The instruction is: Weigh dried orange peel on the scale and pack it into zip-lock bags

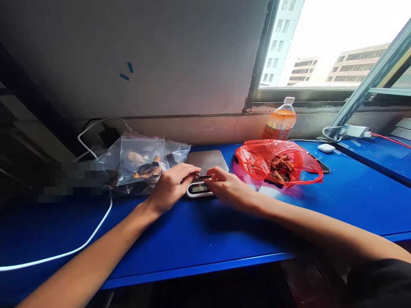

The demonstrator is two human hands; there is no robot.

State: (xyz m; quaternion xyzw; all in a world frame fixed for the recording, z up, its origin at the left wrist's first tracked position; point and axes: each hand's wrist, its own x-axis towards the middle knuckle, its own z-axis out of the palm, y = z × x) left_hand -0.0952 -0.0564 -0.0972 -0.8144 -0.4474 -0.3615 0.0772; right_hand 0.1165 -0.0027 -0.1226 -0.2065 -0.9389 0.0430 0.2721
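A small digital scale point(208, 160) with a metal weighing plate lies on the blue table, its white-rimmed display facing me. Over its left side, my left hand point(171, 184) is closed, thumb and fingertips pinched together. A tiny dark bit shows at those fingertips, too small to name. From the right, my right hand point(233, 190) reaches over the scale with curled, closed fingers, covering part of the display; what it pinches is hidden. Clear zip bags point(141, 160) holding brown dried slices lie left of the scale. To the right sits an open red plastic bag point(253, 160) with reddish-brown dried pieces point(282, 167).
Behind the red bag stands a bottle of orange drink point(281, 122). A phone point(323, 167) lies partly under that bag, near a white earbud case point(326, 148). A white cable point(96, 233) crosses the blue table point(180, 239) at left; a power adapter point(355, 131) is at right.
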